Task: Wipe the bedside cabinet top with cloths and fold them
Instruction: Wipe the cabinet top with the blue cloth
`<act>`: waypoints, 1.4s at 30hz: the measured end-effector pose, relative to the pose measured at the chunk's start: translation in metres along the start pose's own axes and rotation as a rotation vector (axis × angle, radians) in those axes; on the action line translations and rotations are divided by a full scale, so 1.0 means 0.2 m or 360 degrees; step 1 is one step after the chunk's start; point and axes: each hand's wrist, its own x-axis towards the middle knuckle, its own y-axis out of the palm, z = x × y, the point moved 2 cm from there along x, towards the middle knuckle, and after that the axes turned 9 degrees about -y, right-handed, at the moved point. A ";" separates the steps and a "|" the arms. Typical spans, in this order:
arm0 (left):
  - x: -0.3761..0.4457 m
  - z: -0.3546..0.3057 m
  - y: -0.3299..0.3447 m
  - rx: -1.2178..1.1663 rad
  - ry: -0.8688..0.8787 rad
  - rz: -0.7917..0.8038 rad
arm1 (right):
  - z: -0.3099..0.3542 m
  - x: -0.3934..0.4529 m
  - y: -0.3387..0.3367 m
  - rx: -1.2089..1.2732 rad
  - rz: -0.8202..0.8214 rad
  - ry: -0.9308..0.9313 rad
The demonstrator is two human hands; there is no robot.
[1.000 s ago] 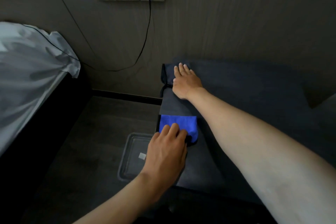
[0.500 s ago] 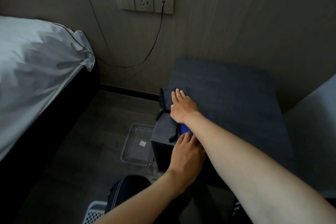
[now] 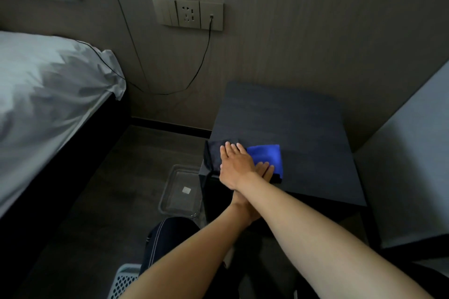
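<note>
Bed (image 3: pixel 48 94) with white bedding fills the left of the frame; the dark bedside cabinet, here the desk (image 3: pixel 291 124), occupies the centre right against the panelled wall, which carries a socket plate (image 3: pixel 188 14) and a trailing cable (image 3: pixel 194 75) at upper centre. On the floor below the desk's left edge lies a clear tray (image 3: pixel 181 192); a white perforated basket (image 3: pixel 122 281) shows at the bottom edge. Both cloths sit at the desk's front left corner: the dark cloth (image 3: pixel 213 153) lies at the very corner, its left side at or slightly over the edge, and the blue cloth (image 3: pixel 266 155), folded to a small rectangle, lies just right of it, apparently touching, its long axis running roughly front to back. The forearms cross. The right hand (image 3: pixel 237 165) reaches in from the lower right and lies flat, fingers together and extended, palm down across the seam between the cloths, mostly on the dark one. The left hand (image 3: pixel 263 172) passes beneath the right wrist, its fingers flat and together on the near edge of the blue cloth. Neither hand pinches anything. Judged from this, the blue cloth is already folded; the dark cloth, nearer the right hand and lying ahead and left of its fingers, probably remains to be squared.
</note>
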 end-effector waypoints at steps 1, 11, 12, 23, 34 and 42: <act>0.03 -0.02 -0.04 0.0206 0.0101 -0.0158 | 0.01 -0.02 0.00 0.0004 0.0010 -0.0012; -0.01 0.18 -0.11 -0.0077 0.0967 0.0041 | -0.02 -0.06 0.00 0.0229 0.0023 -0.0049; -0.02 0.22 -0.15 -0.0047 0.0986 0.0003 | -0.02 -0.06 0.00 0.0229 0.0012 -0.0053; 0.21 0.37 -0.19 -0.0341 0.0181 -0.0281 | 0.00 -0.16 0.05 0.0203 -0.0123 0.0028; 0.45 0.31 -0.11 0.0102 0.0086 0.0000 | -0.06 -0.03 -0.01 0.0057 -0.0018 0.0147; 0.62 0.27 -0.16 0.0175 0.0024 0.0076 | -0.18 0.10 -0.01 0.0291 -0.0004 0.0155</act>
